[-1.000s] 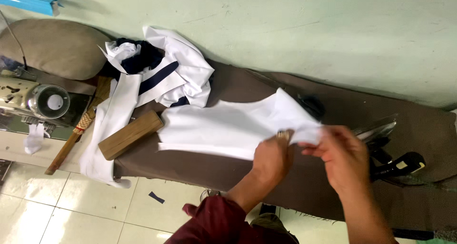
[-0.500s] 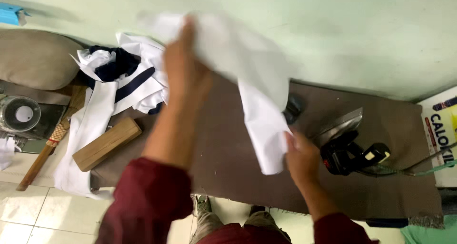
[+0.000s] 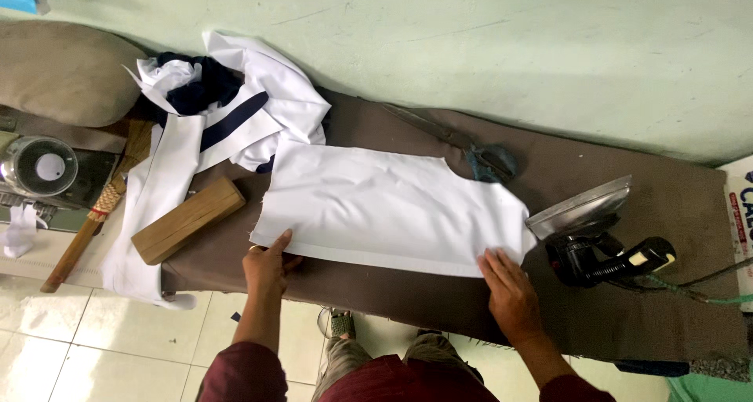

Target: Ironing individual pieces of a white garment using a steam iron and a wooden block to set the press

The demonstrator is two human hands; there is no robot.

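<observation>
Everything here is placed from the white fabric panel (image 3: 388,210), which lies spread flat on the brown-covered bench (image 3: 627,308), roughly at its middle.

Far to the left of the panel, past the bench end, a grey-brown cushion (image 3: 67,72) sits above a round metal part of a machine (image 3: 38,167). A broom with a wooden handle (image 3: 82,233) leans between that machine and the bench. A long white strip (image 3: 149,206) hangs down over the bench's left end. Just left of the panel, a wooden block (image 3: 188,219) lies at a slant, close to its lower left corner. Above and to the left of the panel, a heap of white and navy cloth (image 3: 227,96) rests against the wall, its edge touching the panel's upper left corner.

The left hand (image 3: 267,265) rests on the panel's lower left corner, thumb on the cloth; its grip is loose, pressing rather than clenched. Above the panel's right end lie scissors (image 3: 463,143). The right hand (image 3: 510,288) lies flat on the lower right corner, fingers spread, grip released. Just right of the panel stands an iron (image 3: 592,225), tipped up on its heel with the soleplate facing the cloth.
</observation>
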